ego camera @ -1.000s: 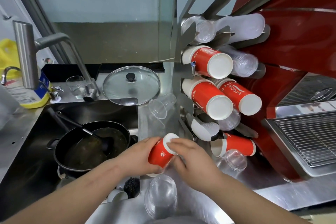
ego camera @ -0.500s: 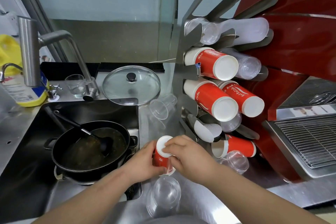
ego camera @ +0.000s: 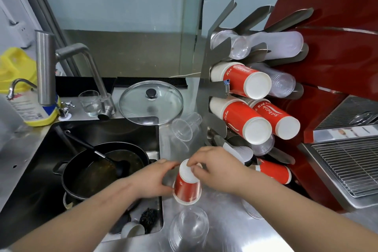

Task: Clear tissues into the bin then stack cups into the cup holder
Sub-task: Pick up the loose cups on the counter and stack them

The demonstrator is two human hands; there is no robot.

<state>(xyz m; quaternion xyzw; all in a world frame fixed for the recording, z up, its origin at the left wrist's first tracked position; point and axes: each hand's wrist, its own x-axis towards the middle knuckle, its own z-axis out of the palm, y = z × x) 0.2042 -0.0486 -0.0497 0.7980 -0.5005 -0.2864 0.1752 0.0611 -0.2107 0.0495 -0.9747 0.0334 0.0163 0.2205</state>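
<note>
Your left hand (ego camera: 152, 180) grips the side of the red paper cup (ego camera: 187, 187), which sits upside down between your two hands. Your right hand (ego camera: 219, 168) pinches its white base from above. The cup holder (ego camera: 216, 86) stands beyond your right hand.

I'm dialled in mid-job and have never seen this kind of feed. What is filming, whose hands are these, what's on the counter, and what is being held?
There is no machine here: one wide camera on a person's head looks down at their bare hands. The left hand and right hand both grip a red paper cup, upside down, white base up. Below it a clear plastic cup lies on the steel counter. Right of the hands stands the metal cup holder, loaded with red and clear cups. On the left, a black pan sits in the sink, with a glass lid behind it.
</note>
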